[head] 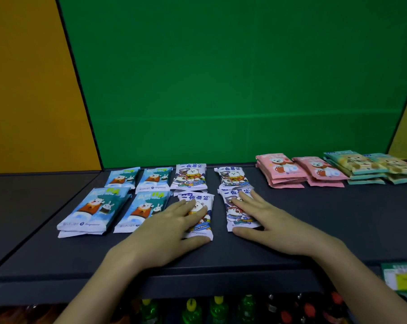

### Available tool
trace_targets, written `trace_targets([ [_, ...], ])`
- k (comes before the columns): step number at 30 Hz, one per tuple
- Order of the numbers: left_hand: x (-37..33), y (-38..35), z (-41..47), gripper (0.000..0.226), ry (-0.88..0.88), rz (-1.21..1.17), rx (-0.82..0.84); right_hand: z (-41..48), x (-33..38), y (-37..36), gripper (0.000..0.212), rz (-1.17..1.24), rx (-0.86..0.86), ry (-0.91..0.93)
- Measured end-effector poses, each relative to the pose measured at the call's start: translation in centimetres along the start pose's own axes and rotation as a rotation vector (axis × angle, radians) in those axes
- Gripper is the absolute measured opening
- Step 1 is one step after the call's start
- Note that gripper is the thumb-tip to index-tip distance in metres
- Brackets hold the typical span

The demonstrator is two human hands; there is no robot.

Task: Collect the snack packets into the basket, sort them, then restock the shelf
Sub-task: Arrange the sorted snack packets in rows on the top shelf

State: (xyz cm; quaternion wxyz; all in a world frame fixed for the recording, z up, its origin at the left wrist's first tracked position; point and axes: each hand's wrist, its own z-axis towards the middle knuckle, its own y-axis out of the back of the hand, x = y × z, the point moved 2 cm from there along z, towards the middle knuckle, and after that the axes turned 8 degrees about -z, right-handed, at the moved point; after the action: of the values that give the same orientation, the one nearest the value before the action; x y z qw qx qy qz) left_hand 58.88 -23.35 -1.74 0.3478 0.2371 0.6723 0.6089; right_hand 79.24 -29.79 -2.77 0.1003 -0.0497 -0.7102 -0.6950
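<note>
Blue packets lie stacked at the left of the dark shelf. My left grip is released, fingers flat on a front white packet. My right grip, also released, lies flat on the neighbouring white packet. Behind and to the right sit pink packets, then teal packets.
</note>
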Motion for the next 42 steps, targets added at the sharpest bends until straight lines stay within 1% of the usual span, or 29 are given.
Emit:
trace_targets([
  [4, 0.2, -0.3, 0.8, 0.066, 0.011, 0.013, -0.065, 0.5, 0.1, -0.3, 0.07, -0.03, -0.012, 0.003],
  [9, 0.5, -0.1, 0.9, 0.064, 0.015, 0.014, -0.054, 0.8, 0.1, -0.8, 0.07, -0.038, -0.032, -0.002],
  [13, 0.4, 0.4, 1.1, 0.068, 0.01, 0.04, -0.057, 0.6, 0.4, -0.6, 0.07, -0.037, -0.029, -0.009],
  [15, 0.1, 1.2, 1.4, 0.082, 0.007, 0.029, -0.137, 0.1, 0.3, 0.0, 0.067, -0.022, -0.041, -0.023],
  [16, -0.2, 1.7, 1.8, 0.083, -0.003, 0.021, -0.193, -0.2, 0.0, 0.5, 0.065, -0.024, -0.067, -0.028],
  [17, -0.5, 2.2, 2.3, 0.075, -0.018, 0.011, -0.251, -0.5, -0.4, 1.1, 0.061, -0.042, -0.104, -0.035],
  [19, -1.6, 3.3, 3.6, 0.046, -0.049, -0.034, -0.351, -1.1, -1.9, 2.6, 0.051, -0.095, -0.178, -0.069],
  [20, -2.4, 3.8, 4.4, 0.037, -0.069, -0.053, -0.393, -1.5, -2.9, 3.5, 0.045, -0.107, -0.203, -0.102],
  [23, -5.0, 4.9, 7.3, 0.029, -0.077, -0.097, -0.459, -2.2, -6.1, 6.2, 0.032, -0.138, -0.272, -0.204],
  [27, -8.3, 4.6, 12.8, 0.03, -0.031, -0.118, -0.441, -2.3, -11.7, 8.6, 0.028, -0.138, -0.366, -0.34],
  [31, -12.0, 3.6, 18.3, 0.043, 0.097, -0.064, -0.365, -1.2, -17.4, 9.7, 0.034, -0.143, -0.381, -0.456],
  [34, -14.1, 2.8, 21.7, 0.059, 0.242, -0.047, -0.303, 0.9, -19.8, 9.5, 0.041, -0.162, -0.343, -0.447],
  [37, -14.9, 1.9, 23.9, 0.078, 0.404, -0.098, -0.238, 2.8, -20.7, 8.7, 0.057, -0.201, -0.289, -0.433],
  [40, -15.5, 1.4, 24.7, 0.082, 0.486, -0.094, -0.228, 4.0, -20.8, 8.2, 0.069, -0.278, -0.183, -0.451],
  [42, -16.0, 1.5, 25.1, 0.077, 0.506, -0.069, -0.232, 4.5, -20.7, 8.2, 0.079, -0.293, -0.139, -0.475],
])
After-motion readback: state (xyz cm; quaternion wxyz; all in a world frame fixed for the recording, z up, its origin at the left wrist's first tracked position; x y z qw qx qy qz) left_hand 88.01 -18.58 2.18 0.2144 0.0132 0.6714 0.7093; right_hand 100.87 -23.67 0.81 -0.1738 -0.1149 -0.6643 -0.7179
